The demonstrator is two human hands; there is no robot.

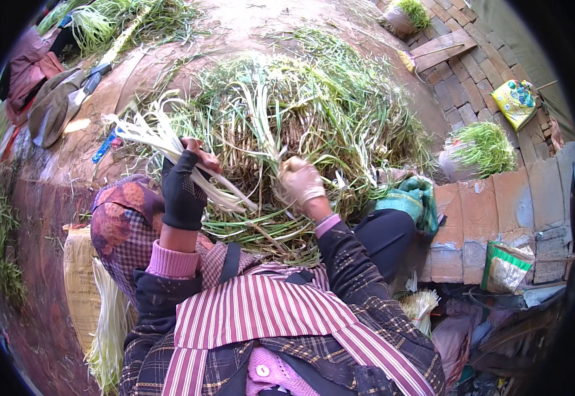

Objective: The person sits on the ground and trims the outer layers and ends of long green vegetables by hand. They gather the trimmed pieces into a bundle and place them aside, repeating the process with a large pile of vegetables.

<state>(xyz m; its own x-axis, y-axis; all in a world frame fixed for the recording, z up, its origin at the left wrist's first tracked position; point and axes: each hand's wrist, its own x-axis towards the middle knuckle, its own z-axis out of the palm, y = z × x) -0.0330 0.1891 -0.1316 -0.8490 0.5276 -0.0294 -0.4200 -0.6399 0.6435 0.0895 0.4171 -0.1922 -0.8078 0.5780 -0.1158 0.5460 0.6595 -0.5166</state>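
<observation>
My left hand (pixel 186 178), in a black fingerless glove, is closed around a bunch of long white stalks (pixel 156 133). Their pale lower ends stick out to the right below my fingers. My right hand (pixel 301 183) wears a thin pale glove, slightly blurred, and is curled at the root end of some leafy green-and-white stalks (pixel 262 123). Its fingertips are partly hidden. Before me lies a large heap of unsorted leafy stalks (pixel 362 104), with brownish root ends turned towards me. Loose green leaves (pixel 248 227) cover the near side, close to my lap.
Trimmed pale stalks (pixel 107 317) lie at my left over a yellow woven sack (pixel 77 277). Beside my right knee is a green cloth (pixel 409 200). Further right stand a bundle of greens (pixel 485 148) and a yellow bag (pixel 514 103). Another person (pixel 30 74) sits at upper left.
</observation>
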